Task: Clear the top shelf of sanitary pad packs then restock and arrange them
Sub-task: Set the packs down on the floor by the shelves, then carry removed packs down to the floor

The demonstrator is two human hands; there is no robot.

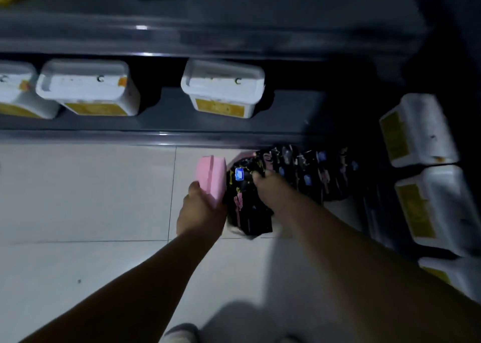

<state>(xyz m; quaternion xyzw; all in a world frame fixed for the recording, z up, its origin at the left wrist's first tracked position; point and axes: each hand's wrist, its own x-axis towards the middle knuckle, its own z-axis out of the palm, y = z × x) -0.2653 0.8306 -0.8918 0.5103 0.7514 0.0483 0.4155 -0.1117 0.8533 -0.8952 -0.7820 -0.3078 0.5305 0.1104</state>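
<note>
The black sanitary pad pack (243, 202) sits under the right hand (270, 186), whose fingers curl over its upper edge and clamp it. Its long axis runs from those fingers back toward the person. Whether it is clear of the tiled floor (91, 199) I cannot tell.

Pressed against its left side is a pink pack (212, 178), upright, with the left hand (200, 212) wrapped round its lower end.

Beyond the right hand and off to its right, a row of black packs (315, 173) stands on the floor along the foot of the bottom shelf (166, 105). The right hand is the nearer one to that row, so any further pickup probably falls to it.

White tubs with yellow labels (223, 87) stand on the shelf, farther out.
</note>
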